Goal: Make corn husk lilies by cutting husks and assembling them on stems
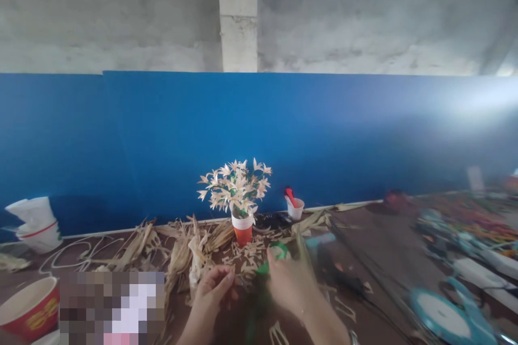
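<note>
My left hand (214,287) is at the bottom centre, fingers curled and pinched together on something thin that I cannot make out. My right hand (289,283) is beside it, closed round a roll of green tape (277,250), with a green strip (263,268) running from the roll toward the left hand. Both hands are blurred. Just beyond them stands an orange and white cup (243,229) holding a bunch of pale husk flowers (237,183). Dried corn husks (190,250) lie scattered over the brown table around the hands.
A red paper bowl (28,310) sits at the bottom left, stacked white cups (36,223) behind it. A white cup with a red tool (294,205) stands near the blue wall panel (162,140). A blue-rimmed disc (441,315) and coloured clutter (469,221) fill the right.
</note>
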### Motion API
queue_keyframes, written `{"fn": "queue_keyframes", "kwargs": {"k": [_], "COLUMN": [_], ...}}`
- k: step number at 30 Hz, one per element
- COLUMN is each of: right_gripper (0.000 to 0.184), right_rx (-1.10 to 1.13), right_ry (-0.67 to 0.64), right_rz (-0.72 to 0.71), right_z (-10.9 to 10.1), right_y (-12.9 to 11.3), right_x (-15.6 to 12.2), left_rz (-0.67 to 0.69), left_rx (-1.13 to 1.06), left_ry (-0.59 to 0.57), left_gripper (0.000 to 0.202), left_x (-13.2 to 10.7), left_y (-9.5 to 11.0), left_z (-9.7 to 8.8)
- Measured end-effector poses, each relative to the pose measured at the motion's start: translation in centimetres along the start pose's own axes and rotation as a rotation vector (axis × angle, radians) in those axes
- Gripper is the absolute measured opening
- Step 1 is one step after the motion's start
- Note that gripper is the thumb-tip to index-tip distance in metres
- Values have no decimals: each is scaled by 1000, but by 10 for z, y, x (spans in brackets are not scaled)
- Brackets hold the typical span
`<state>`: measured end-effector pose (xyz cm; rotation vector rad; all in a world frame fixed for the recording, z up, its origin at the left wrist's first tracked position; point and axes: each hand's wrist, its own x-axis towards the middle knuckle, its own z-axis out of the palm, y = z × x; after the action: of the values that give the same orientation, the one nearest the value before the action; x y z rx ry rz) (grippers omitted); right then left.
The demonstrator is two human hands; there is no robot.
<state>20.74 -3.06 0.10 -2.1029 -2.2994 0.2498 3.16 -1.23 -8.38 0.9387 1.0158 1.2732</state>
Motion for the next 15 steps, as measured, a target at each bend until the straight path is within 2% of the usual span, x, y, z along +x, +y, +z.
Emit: {"fn": "queue_keyframes", "kwargs": {"k": [2,3,6,8,10,15], "right_gripper": [32,32,52,71,77,66], "right_rx": [-6,23,166,172,108,77], "right_ry": [61,110,207,140,67,99], "right_rz": [31,54,10,-76,-77,-73], "right_z": [-6,-9,-14,-12,-10,-11], "right_y": [0,-1,-9,-15,-16,-7], "right_x": [0,0,-2,-4,-7,-6], "left_rz": [-28,-48,-111,-126,-107,-68], "left_rx": [-39,-57,-110,-133,-145,-115], "left_ry": [-7,-14,-31,-35,-15,59], "left_gripper": [38,38,40,40,40,44], "left_x": [-5,-7,-11,-11,-8,-1], "left_y": [3,5,6,4,2,-1], "left_z": [4,5,9,10,8,1]}}
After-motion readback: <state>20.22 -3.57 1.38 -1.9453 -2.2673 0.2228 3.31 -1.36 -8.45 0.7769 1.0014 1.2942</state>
